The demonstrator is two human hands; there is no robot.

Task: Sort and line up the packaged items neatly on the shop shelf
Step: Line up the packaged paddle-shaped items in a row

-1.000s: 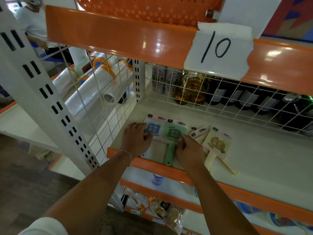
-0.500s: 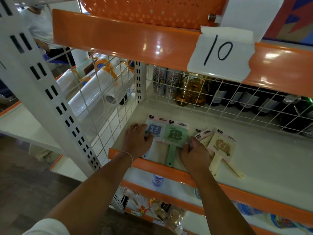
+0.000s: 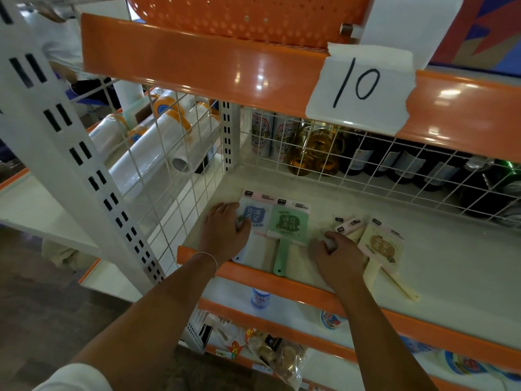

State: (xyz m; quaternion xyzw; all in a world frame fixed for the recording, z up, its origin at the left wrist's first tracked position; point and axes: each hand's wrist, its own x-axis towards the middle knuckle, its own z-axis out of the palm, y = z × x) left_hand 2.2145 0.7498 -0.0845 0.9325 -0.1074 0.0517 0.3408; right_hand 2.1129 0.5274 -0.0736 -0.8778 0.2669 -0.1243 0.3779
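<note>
Shelf (image 3: 394, 249): right hand (image 3: 337, 256) shifted toward cream pack (image 3: 380, 245).

Both bare forearms reached forward and down, roughly parallel. The left hand (image 3: 225, 231) lay palm down, a thin band round its wrist, fingers loosely bent. The right hand (image 3: 337, 256) was palm down with fingers curled under.
</note>
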